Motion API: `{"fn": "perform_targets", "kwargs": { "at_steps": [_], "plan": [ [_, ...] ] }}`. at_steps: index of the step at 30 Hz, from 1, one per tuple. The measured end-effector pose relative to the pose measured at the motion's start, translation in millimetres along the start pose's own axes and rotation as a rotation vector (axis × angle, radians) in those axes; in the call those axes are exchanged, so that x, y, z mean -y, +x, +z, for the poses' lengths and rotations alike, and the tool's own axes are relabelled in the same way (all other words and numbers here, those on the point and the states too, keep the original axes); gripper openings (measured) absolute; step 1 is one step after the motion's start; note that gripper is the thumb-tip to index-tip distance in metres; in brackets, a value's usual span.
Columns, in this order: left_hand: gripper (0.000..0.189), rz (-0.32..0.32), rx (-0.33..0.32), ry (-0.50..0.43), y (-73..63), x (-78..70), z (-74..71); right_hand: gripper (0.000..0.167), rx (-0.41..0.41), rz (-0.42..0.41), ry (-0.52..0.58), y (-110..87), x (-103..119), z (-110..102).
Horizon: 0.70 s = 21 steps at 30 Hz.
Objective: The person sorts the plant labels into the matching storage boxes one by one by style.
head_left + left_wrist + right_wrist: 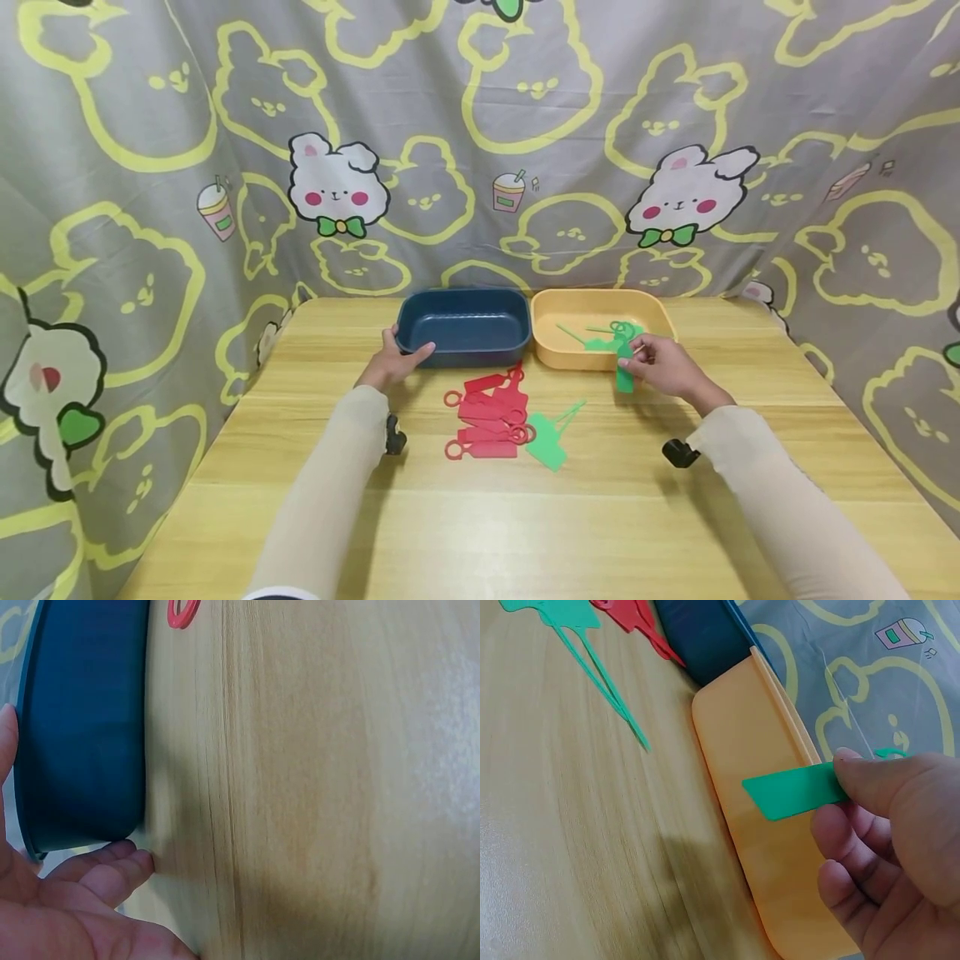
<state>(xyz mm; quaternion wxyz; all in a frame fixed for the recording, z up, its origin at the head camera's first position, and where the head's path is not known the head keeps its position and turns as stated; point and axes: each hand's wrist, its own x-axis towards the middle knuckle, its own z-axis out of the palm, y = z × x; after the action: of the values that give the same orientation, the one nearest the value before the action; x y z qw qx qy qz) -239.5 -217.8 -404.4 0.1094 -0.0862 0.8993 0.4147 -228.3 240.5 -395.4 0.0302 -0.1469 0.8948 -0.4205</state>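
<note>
At the left front corner of the dark blue bin [463,358], my left hand [392,364] grips it, thumb over the rim and fingers against the side. The left wrist view shows fingertips [112,866] low by the bin's [82,735] corner. My right hand [663,364] pinches a green plastic tag [625,375] between thumb and fingers at the front wall of the yellow bin [573,360]. In the right wrist view, the tag's [799,791] flat end sticks out past the thumb. Several green tags [600,342] with thin straps lie inside the yellow bin.
Several red tags [491,408] with ring ends lie in a pile on the wooden table [450,533], before the bins. Green tags [547,442] lie just right of them. A patterned curtain [480,225] hangs behind the side-by-side bins.
</note>
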Motion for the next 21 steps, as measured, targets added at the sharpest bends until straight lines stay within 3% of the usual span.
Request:
{"fn": "perform_targets", "kwargs": {
  "at_steps": [8, 21],
  "plan": [
    [0.099, 0.000, -0.004, 0.005, 0.9, -2.1, 0.1, 0.034, -0.046, 0.026, -0.027, 1.3, 0, -4],
    [0.103, -0.012, 0.007, 0.014, 3.1, 0.5, 0.7, 0.040, -0.038, 0.068, 0.018, 2.2, -1, -11]
  ]
}}
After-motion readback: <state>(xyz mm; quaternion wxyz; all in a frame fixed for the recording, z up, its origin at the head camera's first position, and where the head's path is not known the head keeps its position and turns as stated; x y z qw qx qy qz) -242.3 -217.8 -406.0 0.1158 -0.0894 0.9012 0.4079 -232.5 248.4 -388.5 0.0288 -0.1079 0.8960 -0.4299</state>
